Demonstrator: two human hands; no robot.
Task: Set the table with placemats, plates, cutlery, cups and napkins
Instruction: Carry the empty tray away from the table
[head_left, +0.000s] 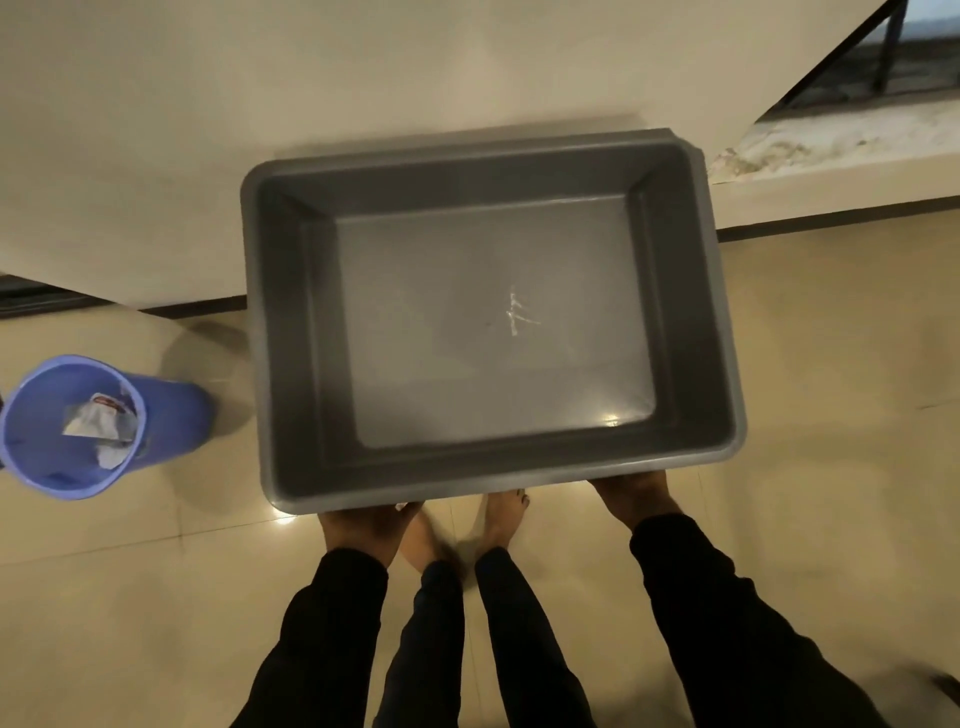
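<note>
Both hands hold a grey tub (291, 332) by its near rim, out in front of the person and above the floor (831, 364). Left hand (366, 532) grips the near rim toward the tub's left corner, its fingers tucked out of sight beneath the edge. Right hand (636, 496) grips the same rim toward the right corner, its fingers likewise hidden under the tub, so the exact curl of either hand's fingers cannot be told. Black sleeves (727, 623) cover both arms down to the wrists.

The tub is rectangular with sloped walls and a flat bottom, held roughly level. A few pale scratch marks (519, 314) show near the middle of its bottom, and a small glint of light sits by its near right inner corner. No placemats, plates, cutlery, cups or napkins appear in view.

Below the tub's near edge, between the two arms, the person's bare feet (501, 519) stand on the glossy beige tiled floor, with dark trouser legs (519, 649) above them.

Well to the left of the tub, a blue bin (171, 415) stands on the floor, with crumpled paper (101, 423) inside it. Past the tub's far edge rises a pale wall (208, 130) with a dark strip along its base. At the far right, a stained ledge (857, 140) runs beside dark railing bars (891, 47).
</note>
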